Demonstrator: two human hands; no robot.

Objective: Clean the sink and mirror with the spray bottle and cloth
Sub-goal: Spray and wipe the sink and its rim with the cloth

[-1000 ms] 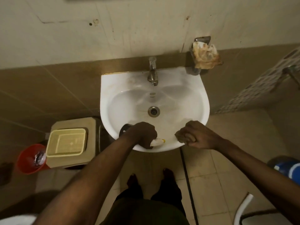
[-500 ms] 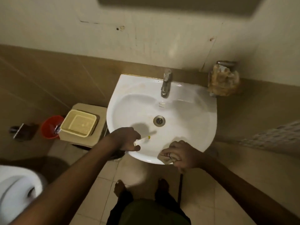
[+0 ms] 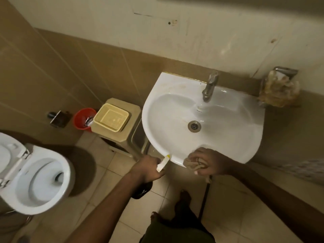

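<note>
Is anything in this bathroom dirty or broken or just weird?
Yes. The white ceramic sink has brownish stains on its back left ledge. The cream painted wall above is scuffed, with a small hole. A crumpled, yellowed rag is stuffed into the metal wall holder. The white toilet is left open.

No legible text anywhere.

The sink (image 3: 219,137) is white, smooth and shiny. The tap (image 3: 209,87) is dull grey metal. The cloth (image 3: 193,163) looks soft and crumpled. The yellow basket (image 3: 112,118) is plastic.
</note>
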